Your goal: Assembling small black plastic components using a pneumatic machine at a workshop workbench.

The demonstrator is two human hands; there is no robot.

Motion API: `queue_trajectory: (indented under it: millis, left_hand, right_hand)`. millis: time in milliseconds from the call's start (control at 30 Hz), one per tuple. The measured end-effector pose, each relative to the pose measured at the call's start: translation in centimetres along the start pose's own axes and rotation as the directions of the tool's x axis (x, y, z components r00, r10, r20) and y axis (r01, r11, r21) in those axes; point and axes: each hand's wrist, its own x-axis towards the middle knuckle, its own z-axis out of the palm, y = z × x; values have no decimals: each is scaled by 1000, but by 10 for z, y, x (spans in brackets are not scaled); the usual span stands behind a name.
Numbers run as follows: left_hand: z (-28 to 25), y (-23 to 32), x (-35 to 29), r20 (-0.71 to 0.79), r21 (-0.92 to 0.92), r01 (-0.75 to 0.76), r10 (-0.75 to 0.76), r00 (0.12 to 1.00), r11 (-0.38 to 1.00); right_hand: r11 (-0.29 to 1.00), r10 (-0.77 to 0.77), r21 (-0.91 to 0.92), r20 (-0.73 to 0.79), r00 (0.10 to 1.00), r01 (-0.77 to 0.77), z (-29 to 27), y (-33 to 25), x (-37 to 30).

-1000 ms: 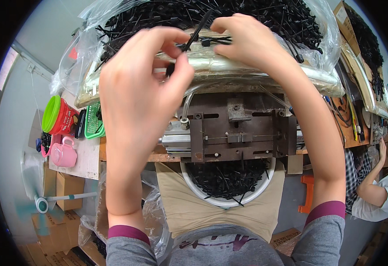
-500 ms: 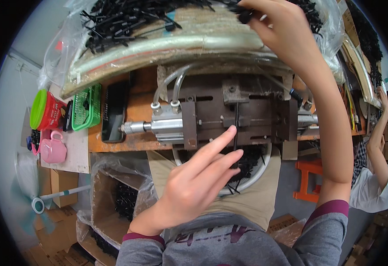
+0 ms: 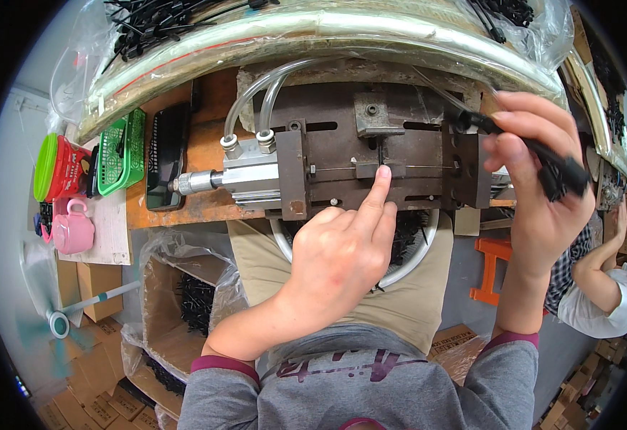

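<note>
My left hand [image 3: 342, 251] lies over the front edge of a dark metal clamping fixture [image 3: 338, 158]. Its index finger is stretched out, the tip pressing on a thin black plastic rod [image 3: 381, 150] at the small block in the middle; the rest of the rod is hidden under the hand. The thumb stands apart from the other fingers. To the right of the fixture, my right hand [image 3: 546, 193] grips a few black plastic stalk-like parts [image 3: 553, 161] with thicker ends, blurred by motion.
Beyond the fixture, a plastic-wrapped ledge [image 3: 313, 36] carries a heap of black parts [image 3: 163, 25]. Clear hoses [image 3: 256, 89] run to a metal cylinder [image 3: 252, 175]. At left are a phone [image 3: 168, 158], green basket [image 3: 123, 154] and pink cup [image 3: 73, 229]. Another person [image 3: 604, 301] sits at right.
My right hand has come back from the heap on the ledge, down and to the right, carrying black parts. My left hand has moved up slightly, its index fingertip now on the middle block. The view has shifted.
</note>
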Motion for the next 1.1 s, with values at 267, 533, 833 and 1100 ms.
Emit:
queue_trajectory:
  millis: [267, 533, 833, 1100]
  left_hand:
    - [-20, 2, 4, 6, -596, 131, -159, 987, 792]
    - [-34, 3, -8, -43, -582, 32, -70, 997, 812]
    - [-6, -1, -4, 37, -79, -18, 21, 999, 997]
    - [-11, -2, 3, 93, -45, 14, -10, 996, 999]
  right_hand:
    - [744, -474, -431, 198, 858, 511, 13, 7, -42]
    - [810, -362, -408, 218, 906, 421, 17, 4, -48]
    - [977, 179, 150, -223, 958, -148, 11, 0, -53]
    - [610, 647, 573, 40, 761, -548, -1, -15, -50]
